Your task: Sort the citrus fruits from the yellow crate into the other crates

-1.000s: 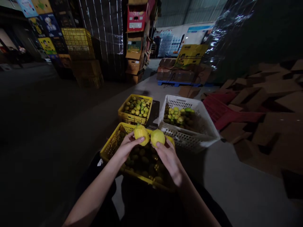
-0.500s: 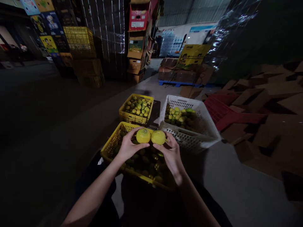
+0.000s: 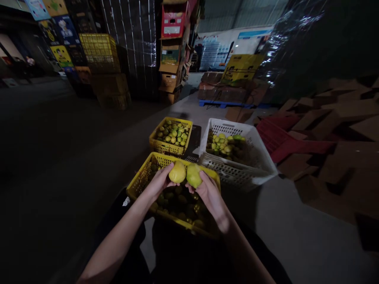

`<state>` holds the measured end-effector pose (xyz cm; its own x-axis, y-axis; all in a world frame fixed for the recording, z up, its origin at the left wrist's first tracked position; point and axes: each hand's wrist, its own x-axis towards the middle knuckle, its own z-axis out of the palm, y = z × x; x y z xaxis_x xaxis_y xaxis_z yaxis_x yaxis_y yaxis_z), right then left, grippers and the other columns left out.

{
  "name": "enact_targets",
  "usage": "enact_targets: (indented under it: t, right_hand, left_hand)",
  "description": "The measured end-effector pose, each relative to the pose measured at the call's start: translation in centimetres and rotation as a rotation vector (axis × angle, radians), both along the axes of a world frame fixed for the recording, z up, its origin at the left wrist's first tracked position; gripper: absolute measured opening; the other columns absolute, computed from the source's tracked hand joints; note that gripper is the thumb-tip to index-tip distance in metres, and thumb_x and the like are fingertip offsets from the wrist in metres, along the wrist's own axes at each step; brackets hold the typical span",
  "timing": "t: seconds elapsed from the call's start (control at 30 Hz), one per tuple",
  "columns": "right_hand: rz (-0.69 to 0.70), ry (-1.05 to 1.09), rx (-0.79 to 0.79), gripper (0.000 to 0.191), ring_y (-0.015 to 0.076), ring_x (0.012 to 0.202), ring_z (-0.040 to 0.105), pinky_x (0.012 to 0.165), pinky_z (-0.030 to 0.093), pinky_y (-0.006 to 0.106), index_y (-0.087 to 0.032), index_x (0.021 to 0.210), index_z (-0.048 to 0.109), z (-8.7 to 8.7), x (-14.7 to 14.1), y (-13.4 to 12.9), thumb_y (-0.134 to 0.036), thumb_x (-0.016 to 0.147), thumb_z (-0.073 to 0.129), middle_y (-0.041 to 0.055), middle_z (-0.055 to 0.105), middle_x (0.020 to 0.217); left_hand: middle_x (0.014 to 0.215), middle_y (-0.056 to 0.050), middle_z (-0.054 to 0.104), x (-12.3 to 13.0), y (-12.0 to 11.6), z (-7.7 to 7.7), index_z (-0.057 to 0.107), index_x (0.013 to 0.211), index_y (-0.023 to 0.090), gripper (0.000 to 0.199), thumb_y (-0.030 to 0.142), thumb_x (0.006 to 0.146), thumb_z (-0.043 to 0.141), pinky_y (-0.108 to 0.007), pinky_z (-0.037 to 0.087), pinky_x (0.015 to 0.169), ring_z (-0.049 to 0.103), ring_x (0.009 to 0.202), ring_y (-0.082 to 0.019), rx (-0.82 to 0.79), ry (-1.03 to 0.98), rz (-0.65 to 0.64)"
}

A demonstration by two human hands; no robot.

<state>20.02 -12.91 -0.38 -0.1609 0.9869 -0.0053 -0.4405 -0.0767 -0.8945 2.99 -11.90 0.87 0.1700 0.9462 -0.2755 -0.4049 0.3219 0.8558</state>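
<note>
Left hand (image 3: pixel 160 182) and right hand (image 3: pixel 209 193), both loaded!
The left curls snugly round a yellow fruit (image 3: pixel 177 172), the right clasps a greener fruit (image 3: pixel 194 176) just beside it; hands slightly apart, and beneath them sits a yellow crate (image 3: pixel 138 182) with darker fruits (image 3: pixel 181 200) inside.

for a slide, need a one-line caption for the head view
Left hand holds a round yellow fruit, right hand a rounded yellow-green fruit, over a yellow perforated plastic crate.
</note>
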Motion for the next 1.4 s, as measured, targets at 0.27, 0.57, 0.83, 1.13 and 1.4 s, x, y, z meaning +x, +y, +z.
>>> enact_targets:
  t: [0.27,0.57,0.83,1.13,1.4]
  right_hand:
    - [0.069,-0.023,-0.093,0.039,0.0167,0.054,0.059,0.052,0.049,0.029,-0.019,0.087,0.068,-0.2,0.0,0.2,-0.056,0.081,0.06,0.0055,0.069,0.066]
    - [0.051,-0.056,-0.124,0.042,0.0187,0.053,0.062,0.052,0.051,0.033,-0.019,0.084,0.069,-0.5,-0.1,0.5,-0.059,0.079,0.061,0.0056,0.07,0.066]
    - [-0.17,-0.044,-0.018,0.041,0.0222,0.084,0.07,0.081,0.057,0.041,-0.026,0.106,0.062,-0.7,-0.1,0.2,-0.036,0.07,0.079,0.0023,0.072,0.1]
    - [-0.399,-0.354,0.28,0.052,0.0257,0.106,0.064,0.093,0.053,0.043,-0.024,0.109,0.062,0.3,-0.3,-0.1,-0.03,0.062,0.084,0.0068,0.069,0.113]
    - [-0.233,-0.087,0.136,0.025,0.0224,0.092,0.065,0.073,0.056,0.036,-0.027,0.102,0.066,0.1,-0.4,-0.7,-0.037,0.079,0.069,0.0025,0.067,0.109]
  left_hand:
    - [0.077,-0.008,0.072,0.0,0.3,-0.7,0.073,0.086,0.014,0.035,0.048,0.078,0.069,-0.022,0.053,0.058,0.063,0.059,-0.013,-0.043,-0.045,0.004]
    - [0.082,-0.009,0.073,0.1,0.4,-0.5,0.072,0.087,0.014,0.035,0.047,0.08,0.068,-0.026,0.055,0.065,0.064,0.06,-0.013,-0.122,-0.02,0.024]
    - [0.115,-0.008,0.067,0.0,0.1,-0.9,0.066,0.114,0.019,0.057,0.03,0.061,0.085,-0.034,0.051,0.092,0.063,0.103,-0.022,0.245,0.076,0.04]
    - [0.131,-0.011,0.058,-0.7,0.1,-1.0,0.064,0.121,0.023,0.061,0.027,0.063,0.084,-0.037,0.045,0.102,0.056,0.12,-0.026,0.61,0.325,0.052]
    - [0.098,-0.008,0.071,-0.3,0.1,0.0,0.068,0.103,0.018,0.042,0.042,0.069,0.074,-0.032,0.054,0.08,0.067,0.092,-0.022,0.052,-0.268,-0.003]
